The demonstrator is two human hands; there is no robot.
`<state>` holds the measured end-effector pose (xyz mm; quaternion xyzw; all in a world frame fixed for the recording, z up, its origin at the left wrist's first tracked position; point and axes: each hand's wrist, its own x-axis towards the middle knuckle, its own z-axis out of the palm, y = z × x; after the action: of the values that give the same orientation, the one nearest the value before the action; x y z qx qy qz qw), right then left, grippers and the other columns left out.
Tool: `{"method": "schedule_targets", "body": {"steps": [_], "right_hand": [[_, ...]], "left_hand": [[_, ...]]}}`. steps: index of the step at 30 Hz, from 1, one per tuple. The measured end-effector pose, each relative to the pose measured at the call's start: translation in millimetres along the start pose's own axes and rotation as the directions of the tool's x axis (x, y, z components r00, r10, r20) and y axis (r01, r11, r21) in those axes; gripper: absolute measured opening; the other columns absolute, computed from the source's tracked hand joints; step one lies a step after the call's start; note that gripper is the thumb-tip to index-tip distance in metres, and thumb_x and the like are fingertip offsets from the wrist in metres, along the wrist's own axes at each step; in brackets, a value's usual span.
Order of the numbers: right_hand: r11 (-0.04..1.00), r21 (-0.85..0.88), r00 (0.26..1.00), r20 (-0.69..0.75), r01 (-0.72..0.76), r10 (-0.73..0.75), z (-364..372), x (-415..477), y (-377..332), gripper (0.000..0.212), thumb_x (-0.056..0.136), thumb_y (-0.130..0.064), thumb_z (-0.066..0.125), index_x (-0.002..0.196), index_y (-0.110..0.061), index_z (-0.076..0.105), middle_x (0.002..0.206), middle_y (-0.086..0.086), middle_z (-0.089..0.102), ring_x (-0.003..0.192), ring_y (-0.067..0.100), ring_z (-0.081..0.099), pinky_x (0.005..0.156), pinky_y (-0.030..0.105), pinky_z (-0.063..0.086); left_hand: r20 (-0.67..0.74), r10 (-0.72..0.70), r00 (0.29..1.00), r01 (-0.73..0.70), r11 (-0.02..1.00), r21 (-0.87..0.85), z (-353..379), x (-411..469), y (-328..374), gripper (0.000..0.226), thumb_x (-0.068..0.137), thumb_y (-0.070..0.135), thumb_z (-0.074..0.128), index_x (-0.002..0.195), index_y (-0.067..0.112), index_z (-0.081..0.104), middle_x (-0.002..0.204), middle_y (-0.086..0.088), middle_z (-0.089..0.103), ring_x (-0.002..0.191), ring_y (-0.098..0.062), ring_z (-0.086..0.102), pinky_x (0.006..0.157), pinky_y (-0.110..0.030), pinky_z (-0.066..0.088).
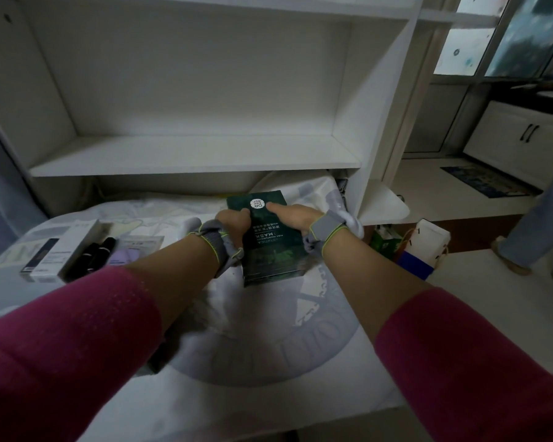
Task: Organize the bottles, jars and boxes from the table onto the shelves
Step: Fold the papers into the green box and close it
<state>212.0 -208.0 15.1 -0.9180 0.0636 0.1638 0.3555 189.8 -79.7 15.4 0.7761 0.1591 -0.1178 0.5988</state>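
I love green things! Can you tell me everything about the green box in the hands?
The green box is dark green, flat and rectangular, seemingly glossy cardboard, and looks closed. Its top shows a round white logo near the far end and white lettering with the word MASK, upside down from here. It lies lengthwise, pointing toward the shelf, over the cloth-covered table. The left hand grips its left edge; the right hand grips its right edge, one finger on top beside the logo.

Both arms reach toward 12 o'clock, forearms bare. Left hand (233, 226) grips box (270, 250) at its 9 o'clock edge; right hand (296, 218) grips the 3 o'clock edge, thumb on top.
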Motion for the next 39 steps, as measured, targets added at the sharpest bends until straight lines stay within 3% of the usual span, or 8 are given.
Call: {"method": "schedule_targets", "body": {"steps": [6, 10, 15, 21, 26, 31, 36, 39], "right_hand": [[0.951, 0.308, 0.998, -0.06, 0.01, 0.009, 4, 2, 6, 0.076, 0.086, -0.061, 0.05, 0.136, -0.004, 0.048, 0.138, 0.014, 0.053, 0.125, 0.033, 0.053, 0.106, 0.043, 0.043], [0.836, 0.544, 0.995, -0.092, 0.075, -0.029, 4, 13, 15, 0.109, 0.042, -0.076, 0.075, 0.121, -0.002, 0.06, 0.117, 0.015, 0.067, 0.106, 0.032, 0.065, 0.096, 0.047, 0.052], [0.617, 0.776, 0.986, -0.034, 0.129, -0.163, -4, -26, 6, 0.045, 0.086, -0.016, 0.07, 0.125, 0.0, 0.057, 0.109, 0.013, 0.068, 0.089, 0.022, 0.067, 0.07, 0.028, 0.057], [0.569, 0.805, 0.974, -0.044, 0.165, -0.221, -1, -36, 12, 0.06, 0.08, 0.012, 0.065, 0.134, -0.002, 0.042, 0.114, 0.016, 0.063, 0.101, 0.03, 0.062, 0.088, 0.043, 0.053], [0.558, 0.817, 0.966, 0.003, 0.146, -0.258, -3, -46, 18, 0.035, 0.082, 0.02, 0.055, 0.108, -0.004, 0.056, 0.094, 0.011, 0.066, 0.085, 0.024, 0.064, 0.074, 0.036, 0.056], [0.582, 0.797, 0.973, -0.027, 0.158, -0.228, 0, -42, 10, 0.072, 0.075, 0.028, 0.052, 0.137, -0.007, 0.04, 0.13, 0.024, 0.056, 0.116, 0.039, 0.056, 0.091, 0.05, 0.051], [0.663, 0.735, 0.983, -0.017, 0.137, -0.185, 8, -41, 11, 0.073, 0.07, 0.033, 0.045, 0.135, -0.001, 0.043, 0.129, 0.026, 0.056, 0.119, 0.043, 0.053, 0.094, 0.048, 0.049], [0.72, 0.686, 0.99, -0.006, 0.107, -0.142, 16, -35, 19, 0.08, 0.063, 0.031, 0.051, 0.135, -0.003, 0.041, 0.127, 0.027, 0.057, 0.119, 0.044, 0.053, 0.1, 0.055, 0.046]], "left_hand": [[-0.059, 0.092, 0.994, -0.103, 0.969, -0.224, -8, -9, -1, 0.03, 0.089, 0.012, 0.057, 0.113, -0.006, 0.06, 0.117, -0.023, 0.063, 0.111, -0.037, 0.061, 0.093, -0.047, 0.051], [-0.045, 0.139, 0.989, -0.146, 0.924, -0.354, -19, -16, 3, 0.011, 0.078, 0.001, 0.064, 0.088, 0.006, 0.066, 0.093, -0.016, 0.068, 0.075, -0.028, 0.065, 0.078, -0.038, 0.056], [0.004, 0.246, 0.969, -0.223, 0.887, -0.403, -34, -26, 12, 0.023, 0.076, -0.014, 0.053, 0.085, 0.003, 0.066, 0.075, -0.012, 0.067, 0.063, -0.024, 0.062, 0.059, -0.027, 0.056], [0.079, 0.321, 0.944, -0.279, 0.902, -0.329, -39, -41, 6, 0.038, 0.077, -0.022, 0.042, 0.1, 0.001, 0.06, 0.08, -0.011, 0.061, 0.068, -0.022, 0.056, 0.041, -0.015, 0.049], [0.128, 0.341, 0.931, -0.302, 0.919, -0.252, -36, -44, 4, 0.051, 0.076, -0.024, 0.04, 0.118, -0.001, 0.056, 0.093, -0.014, 0.063, 0.077, -0.022, 0.059, 0.055, -0.022, 0.055], [0.146, 0.37, 0.918, -0.334, 0.916, -0.22, -39, -46, 0, 0.056, 0.062, -0.018, 0.048, 0.113, 0.002, 0.058, 0.107, -0.023, 0.061, 0.094, -0.034, 0.057, 0.077, -0.037, 0.05], [0.179, 0.372, 0.911, -0.351, 0.926, -0.139, -44, -47, -7, 0.07, 0.043, -0.006, 0.045, 0.112, 0.001, 0.058, 0.096, -0.018, 0.062, 0.082, -0.029, 0.054, 0.068, -0.032, 0.047], [0.207, 0.355, 0.912, -0.339, 0.934, -0.109, -46, -46, -12, 0.06, 0.048, -0.012, 0.048, 0.105, 0.006, 0.059, 0.1, -0.019, 0.063, 0.09, -0.035, 0.056, 0.079, -0.046, 0.051]]}}
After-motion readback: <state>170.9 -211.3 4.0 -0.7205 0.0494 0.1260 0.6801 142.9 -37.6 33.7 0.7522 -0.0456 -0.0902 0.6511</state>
